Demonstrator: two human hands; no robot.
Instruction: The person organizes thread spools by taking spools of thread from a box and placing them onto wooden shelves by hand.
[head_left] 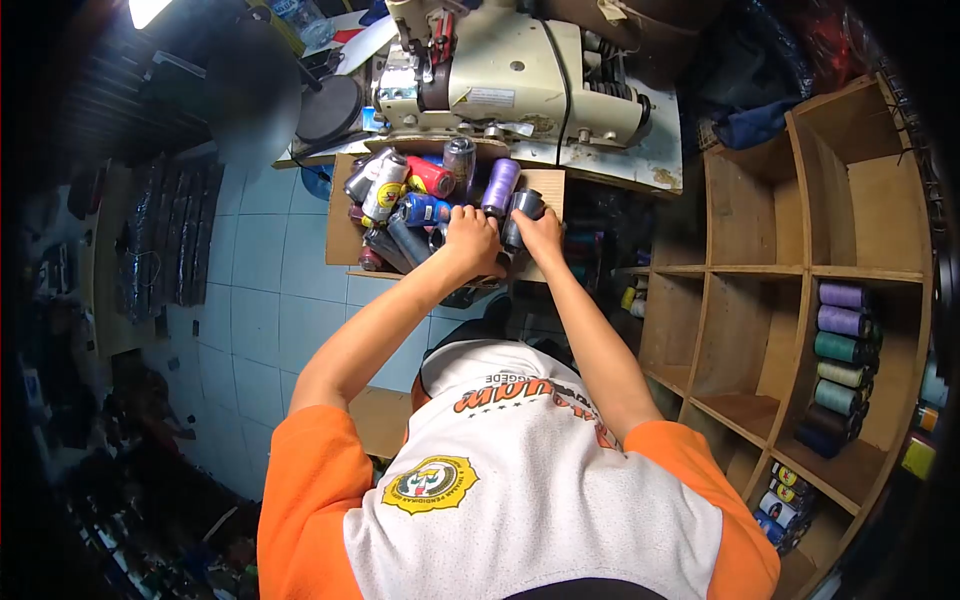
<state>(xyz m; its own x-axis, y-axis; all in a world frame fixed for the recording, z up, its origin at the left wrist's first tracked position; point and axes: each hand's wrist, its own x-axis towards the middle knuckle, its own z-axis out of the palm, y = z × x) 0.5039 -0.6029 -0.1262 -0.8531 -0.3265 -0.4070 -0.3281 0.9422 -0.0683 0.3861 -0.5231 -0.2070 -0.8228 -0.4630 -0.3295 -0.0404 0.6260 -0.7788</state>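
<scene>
A cardboard box (342,222) full of thread spools lies below the sewing machine. My right hand (540,235) has its fingers wrapped round a dark spool (526,205) at the box's right side. My left hand (472,240) reaches down among the spools with its fingers curled; what it grips, if anything, is hidden beneath it. Just above and between my hands stands a purple spool (502,184). Left of them are a blue spool (425,209), a red spool (430,175) and a white spool (386,188).
A cream sewing machine (510,75) stands on a white table (655,150) beyond the box. At the right, a wooden shelf (750,270) holds several spools in its compartments, among them a green spool (837,347). Wrapped dark bundles (170,230) are at the left.
</scene>
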